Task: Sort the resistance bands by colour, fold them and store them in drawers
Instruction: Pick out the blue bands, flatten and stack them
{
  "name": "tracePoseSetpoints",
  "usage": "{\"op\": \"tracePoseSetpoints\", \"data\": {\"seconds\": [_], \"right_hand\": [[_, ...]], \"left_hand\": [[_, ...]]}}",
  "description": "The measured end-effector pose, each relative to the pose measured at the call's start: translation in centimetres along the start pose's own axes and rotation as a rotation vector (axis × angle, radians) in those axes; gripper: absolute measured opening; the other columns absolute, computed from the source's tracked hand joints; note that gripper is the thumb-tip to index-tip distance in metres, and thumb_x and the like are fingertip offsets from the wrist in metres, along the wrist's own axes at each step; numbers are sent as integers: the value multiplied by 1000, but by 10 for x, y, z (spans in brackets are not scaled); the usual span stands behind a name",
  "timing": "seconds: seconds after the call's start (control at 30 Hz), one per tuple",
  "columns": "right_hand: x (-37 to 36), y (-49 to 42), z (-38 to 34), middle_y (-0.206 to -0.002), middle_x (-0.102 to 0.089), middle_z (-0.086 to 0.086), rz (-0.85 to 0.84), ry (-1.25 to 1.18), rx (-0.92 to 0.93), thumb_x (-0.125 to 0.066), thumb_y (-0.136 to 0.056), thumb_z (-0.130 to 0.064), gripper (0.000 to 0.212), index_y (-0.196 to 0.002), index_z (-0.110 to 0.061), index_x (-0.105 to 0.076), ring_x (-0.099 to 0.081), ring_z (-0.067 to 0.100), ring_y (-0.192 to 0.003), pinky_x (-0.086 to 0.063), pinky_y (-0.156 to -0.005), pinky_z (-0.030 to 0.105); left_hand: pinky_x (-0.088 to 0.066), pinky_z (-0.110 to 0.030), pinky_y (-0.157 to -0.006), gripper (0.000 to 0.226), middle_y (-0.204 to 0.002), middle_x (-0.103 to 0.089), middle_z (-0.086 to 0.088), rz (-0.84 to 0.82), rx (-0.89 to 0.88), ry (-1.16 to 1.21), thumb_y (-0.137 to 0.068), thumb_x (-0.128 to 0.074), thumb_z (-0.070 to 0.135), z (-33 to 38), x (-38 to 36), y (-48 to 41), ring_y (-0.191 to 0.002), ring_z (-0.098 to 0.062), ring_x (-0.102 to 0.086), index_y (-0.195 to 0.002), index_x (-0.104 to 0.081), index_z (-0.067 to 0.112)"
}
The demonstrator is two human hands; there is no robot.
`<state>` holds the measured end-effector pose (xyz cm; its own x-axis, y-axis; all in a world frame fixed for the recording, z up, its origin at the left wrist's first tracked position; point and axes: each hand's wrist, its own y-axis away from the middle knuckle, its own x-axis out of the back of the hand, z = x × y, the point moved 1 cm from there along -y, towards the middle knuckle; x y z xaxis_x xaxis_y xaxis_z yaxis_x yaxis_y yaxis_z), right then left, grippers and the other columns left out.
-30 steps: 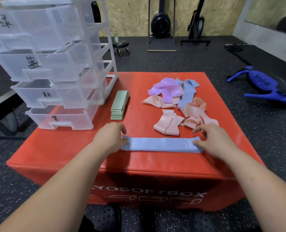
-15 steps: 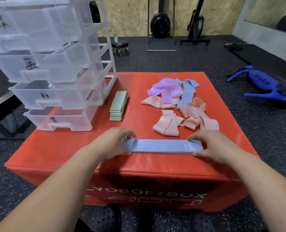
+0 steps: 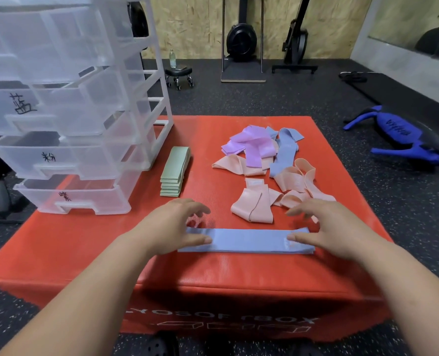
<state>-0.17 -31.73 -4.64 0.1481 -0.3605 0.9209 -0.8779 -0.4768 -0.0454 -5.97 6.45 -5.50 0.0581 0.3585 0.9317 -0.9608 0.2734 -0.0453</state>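
Observation:
A blue resistance band (image 3: 249, 240) lies flat and lengthwise near the front of the red soft box (image 3: 84, 242). My left hand (image 3: 170, 226) is at its left end and my right hand (image 3: 327, 227) at its right end. On both, the thumb lies on the band and the fingers are spread and raised above it. A neat stack of folded green bands (image 3: 174, 173) sits beside the clear drawer unit (image 3: 66, 140). Behind lies a loose pile of purple bands (image 3: 254, 145), another blue band (image 3: 285, 155) and pink bands (image 3: 254, 208).
The drawer unit stands at the box's left rear with its labelled drawers pulled partly out. On the dark gym floor, a blue exercise device (image 3: 403, 140) lies to the right, and a small wheeled stool (image 3: 178, 74) and racks stand at the back wall.
Both hands held the ends of the flat blue band; now their fingers have lifted and spread, with only the thumbs on it. The band stays flat near the front edge.

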Motion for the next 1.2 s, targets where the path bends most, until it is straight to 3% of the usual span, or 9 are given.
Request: {"op": "tracePoseSetpoints", "data": {"seconds": [0.13,0.23,0.33,0.57,0.67,0.73,0.9,1.1,1.2], "right_hand": [[0,-37,-5,-106,-63,-25,163,-2,5,-82,-83,-46,37,-117,-39,-71,-61,7,-99,-51,-84,36],[-4,-73,-5,-122,-65,-18,256,51,-27,-78,-88,-41,35,-121,-33,-70,-56,16,-119,-50,-97,44],[-13,-105,-3,-125,-70,-6,311,192,-76,-74,-90,-37,39,-127,-25,-70,-51,30,-128,-44,-105,47],[-37,-146,14,-134,-65,-5,253,279,-205,-57,-99,-45,43,-138,-27,-57,-42,30,-137,-28,-116,49],[-43,-153,29,-122,-70,-4,263,369,-273,-52,-101,-49,33,-124,-28,-65,-50,28,-127,-29,-117,48],[-41,-157,36,-117,-70,-3,296,401,-333,-53,-101,-48,35,-124,-27,-66,-54,28,-120,-30,-116,49],[-48,-164,44,-147,-57,-1,236,296,-266,-57,-98,-26,50,-148,-25,-52,-44,33,-135,-32,-118,51],[-39,-163,36,-116,-63,4,276,270,-357,-65,-94,-30,38,-132,-27,-68,-51,33,-114,-37,-109,46],[-35,-157,35,-110,-62,-1,352,234,-354,-72,-90,-33,16,-104,-34,-78,-52,31,-116,-36,-112,47]], "left_hand": [[-53,-34,-95,67,-119,-65,19,87,-12,16,-79,-71,76,10,-6,-33,-111,-7,-60,-134,-62,38],[-51,-38,-97,60,-121,-67,11,146,-29,12,-84,-72,67,21,-13,-59,-113,-15,-61,-133,-64,33],[-51,-41,-96,51,-121,-65,9,174,-26,-19,-89,-70,58,28,-24,-80,-116,-20,-58,-133,-63,34],[-48,-37,-99,49,-124,-63,11,184,4,-12,-91,-68,58,20,-38,-108,-119,-18,-55,-134,-62,35],[-48,-37,-99,47,-124,-62,13,171,7,12,-92,-67,58,15,-40,-111,-118,-17,-54,-134,-61,36],[-48,-37,-100,46,-126,-62,14,163,12,30,-93,-66,57,12,-40,-112,-118,-16,-53,-133,-61,37],[-48,-35,-98,40,-121,-61,16,188,15,57,-94,-66,55,13,-39,-115,-116,-15,-53,-131,-62,38],[-49,-36,-96,38,-118,-61,17,183,14,72,-94,-67,55,18,-37,-114,-114,-14,-54,-129,-62,40],[-48,-34,-96,38,-120,-61,17,184,14,74,-95,-68,52,21,-34,-111,-114,-14,-54,-130,-63,38]]}}
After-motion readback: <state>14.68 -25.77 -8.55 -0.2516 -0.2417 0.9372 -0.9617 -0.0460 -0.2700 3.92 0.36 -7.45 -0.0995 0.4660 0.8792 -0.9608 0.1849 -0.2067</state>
